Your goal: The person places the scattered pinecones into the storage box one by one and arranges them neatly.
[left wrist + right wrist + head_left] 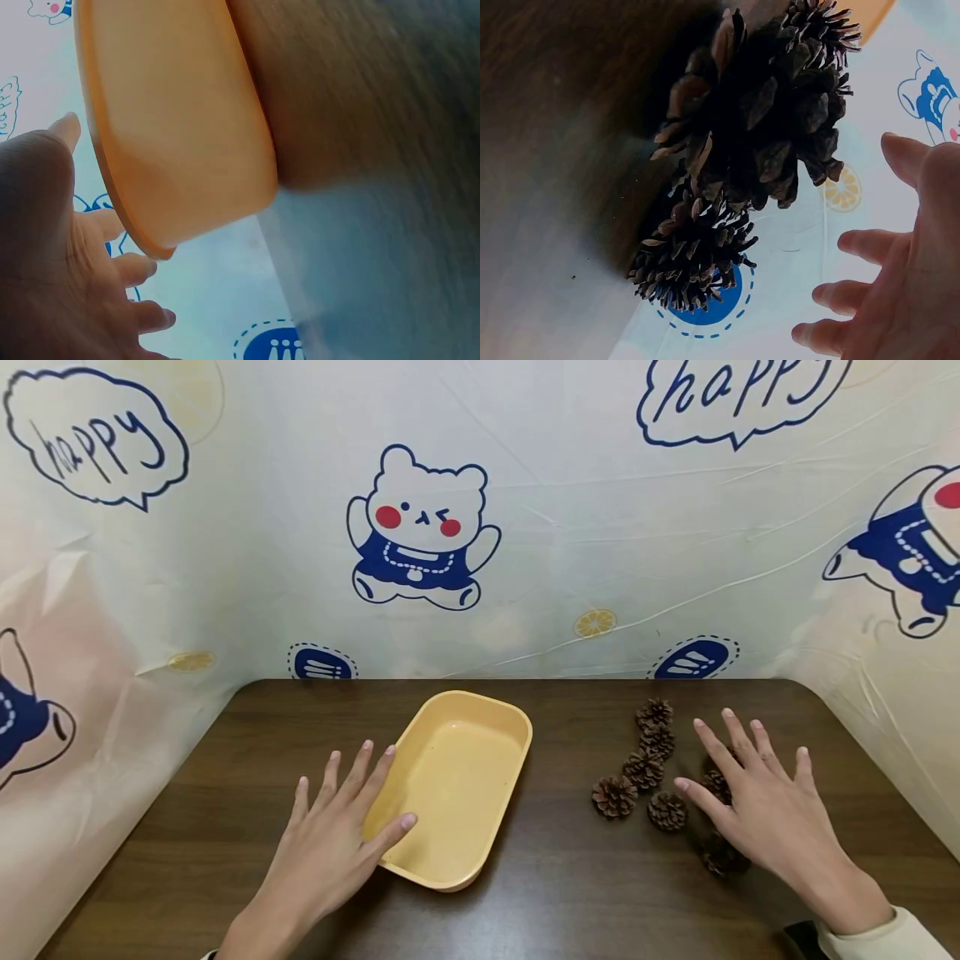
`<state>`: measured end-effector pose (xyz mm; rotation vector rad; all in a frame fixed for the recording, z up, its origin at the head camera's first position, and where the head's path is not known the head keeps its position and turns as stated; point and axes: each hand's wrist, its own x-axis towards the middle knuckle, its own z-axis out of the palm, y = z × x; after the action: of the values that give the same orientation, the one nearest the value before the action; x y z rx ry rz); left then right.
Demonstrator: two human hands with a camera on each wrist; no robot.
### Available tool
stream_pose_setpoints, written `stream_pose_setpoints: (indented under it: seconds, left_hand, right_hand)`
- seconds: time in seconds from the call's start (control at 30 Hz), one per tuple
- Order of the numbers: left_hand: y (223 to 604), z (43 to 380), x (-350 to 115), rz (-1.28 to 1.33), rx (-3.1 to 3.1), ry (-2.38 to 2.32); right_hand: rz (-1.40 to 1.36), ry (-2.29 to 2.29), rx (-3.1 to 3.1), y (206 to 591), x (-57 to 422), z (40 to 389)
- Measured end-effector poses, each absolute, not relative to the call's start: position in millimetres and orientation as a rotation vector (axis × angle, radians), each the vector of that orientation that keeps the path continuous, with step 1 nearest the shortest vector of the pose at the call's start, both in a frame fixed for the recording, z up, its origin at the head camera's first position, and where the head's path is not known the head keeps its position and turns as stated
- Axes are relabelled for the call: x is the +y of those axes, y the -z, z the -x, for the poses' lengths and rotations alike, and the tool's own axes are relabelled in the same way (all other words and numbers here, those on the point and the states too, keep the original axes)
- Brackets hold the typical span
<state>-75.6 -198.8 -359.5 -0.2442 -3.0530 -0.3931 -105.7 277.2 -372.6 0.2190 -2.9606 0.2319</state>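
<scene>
A yellow rectangular tray (450, 777) with raised walls lies at a slant on the brown table, nothing in it. Over its left edge spreads my left hand (330, 835), fingers extended; in the left wrist view the fingers lie beside the tray's rim (112, 180). To the right, several brown pine cones (643, 769) form a loose cluster. My right hand (772, 810) hovers over the cones on the right side of that cluster, fingers spread and holding nothing, and partly hides them. The right wrist view shows a large pine cone (757, 112) near the fingers.
The dark wooden table (247, 760) ends at the back against a pale curtain (540, 527) printed with cartoon bears and lettering. The same curtain hangs along both sides. Between the tray and the cones runs a strip of bare tabletop.
</scene>
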Motion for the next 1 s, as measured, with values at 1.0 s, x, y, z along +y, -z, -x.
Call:
stream_pose_setpoints:
  seconds: [1.0]
  left_hand:
    - [375,76,-229,0.260,-3.084,1.017]
  right_hand:
    - [-0.173,-0.303,-2.998,374,304,121]
